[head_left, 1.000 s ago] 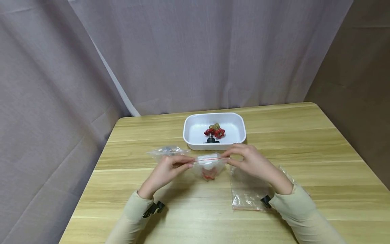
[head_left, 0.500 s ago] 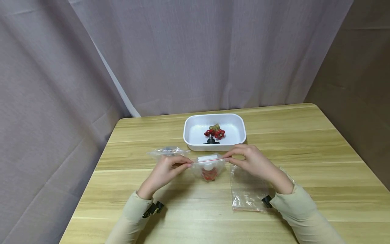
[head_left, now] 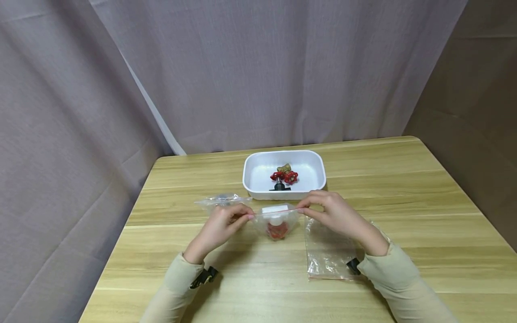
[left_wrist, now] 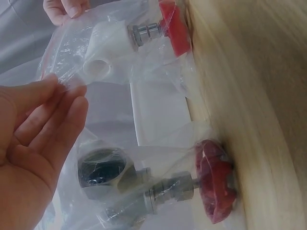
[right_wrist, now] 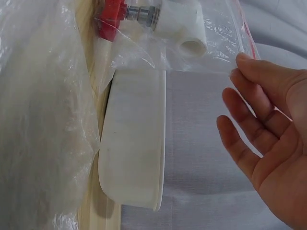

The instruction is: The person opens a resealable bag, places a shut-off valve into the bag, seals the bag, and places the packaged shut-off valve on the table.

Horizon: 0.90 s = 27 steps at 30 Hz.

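A clear zip bag (head_left: 260, 222) with a red seal line hangs between my hands, low over the table. Inside it is a white plastic valve (left_wrist: 111, 40) with a red handle (right_wrist: 111, 19) at the bottom. Thumb and fingers of my left hand (head_left: 216, 226) pinch one top corner of the bag. My right hand (head_left: 337, 217) pinches the opposite corner between thumb and index finger, its other fingers spread loosely in the right wrist view. Left of the held bag sits another clear bag (head_left: 210, 202), containing a metal valve (left_wrist: 168, 188) with a red handwheel (left_wrist: 216, 182).
Behind the hands stands a white tray (head_left: 252, 195) holding red-handled valves (head_left: 291, 177), a brass fitting (head_left: 284, 168) and a black-handled piece (head_left: 280, 186). Flat clear bags (head_left: 329, 255) lie under the right forearm. Grey curtain (head_left: 250, 76) hangs past the table's back edge.
My fingertips have slid slightly apart along the bag's top edge, the left ones leftward and the right ones rightward. The bag stays in nearly the same place.
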Motion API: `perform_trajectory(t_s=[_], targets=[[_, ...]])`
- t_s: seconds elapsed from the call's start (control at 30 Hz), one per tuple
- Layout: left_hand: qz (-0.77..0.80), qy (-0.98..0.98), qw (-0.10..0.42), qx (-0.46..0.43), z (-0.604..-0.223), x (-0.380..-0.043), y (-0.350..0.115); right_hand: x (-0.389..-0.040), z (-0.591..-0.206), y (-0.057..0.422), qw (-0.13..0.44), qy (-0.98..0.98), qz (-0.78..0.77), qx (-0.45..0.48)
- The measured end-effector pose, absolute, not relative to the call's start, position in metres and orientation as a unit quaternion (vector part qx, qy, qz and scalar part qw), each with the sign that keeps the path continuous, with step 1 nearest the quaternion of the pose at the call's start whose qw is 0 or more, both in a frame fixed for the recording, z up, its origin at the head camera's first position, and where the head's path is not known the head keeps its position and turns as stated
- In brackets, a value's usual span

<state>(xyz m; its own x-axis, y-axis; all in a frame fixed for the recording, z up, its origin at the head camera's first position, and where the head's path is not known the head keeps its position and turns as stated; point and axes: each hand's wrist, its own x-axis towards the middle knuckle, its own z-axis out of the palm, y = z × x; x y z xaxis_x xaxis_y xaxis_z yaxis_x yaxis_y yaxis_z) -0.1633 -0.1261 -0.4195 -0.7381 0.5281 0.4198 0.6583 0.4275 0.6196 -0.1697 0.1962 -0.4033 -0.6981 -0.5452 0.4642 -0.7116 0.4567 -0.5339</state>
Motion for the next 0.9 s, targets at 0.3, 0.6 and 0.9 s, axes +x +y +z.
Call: perform_trajectory(t_s=[0.3, 0.6, 0.9], targets=[[-0.379, -0.848, 0.093, -0.358, -0.4175, -0.1625, -0.1244, -0.1728, -0.4067, 0.1985, 0.121, -0.839, 0.367, 0.384], [-0.369, -0.845, 0.107, -0.371, -0.4173, -0.162, -0.1239, -0.1743, -0.4085, 0.197, 0.137, -0.836, 0.344, 0.404], [-0.377, -0.851, 0.096, -0.353, -0.4181, -0.1613, -0.1249, -0.175, -0.4059, 0.201, 0.128, -0.847, 0.343, 0.387]])
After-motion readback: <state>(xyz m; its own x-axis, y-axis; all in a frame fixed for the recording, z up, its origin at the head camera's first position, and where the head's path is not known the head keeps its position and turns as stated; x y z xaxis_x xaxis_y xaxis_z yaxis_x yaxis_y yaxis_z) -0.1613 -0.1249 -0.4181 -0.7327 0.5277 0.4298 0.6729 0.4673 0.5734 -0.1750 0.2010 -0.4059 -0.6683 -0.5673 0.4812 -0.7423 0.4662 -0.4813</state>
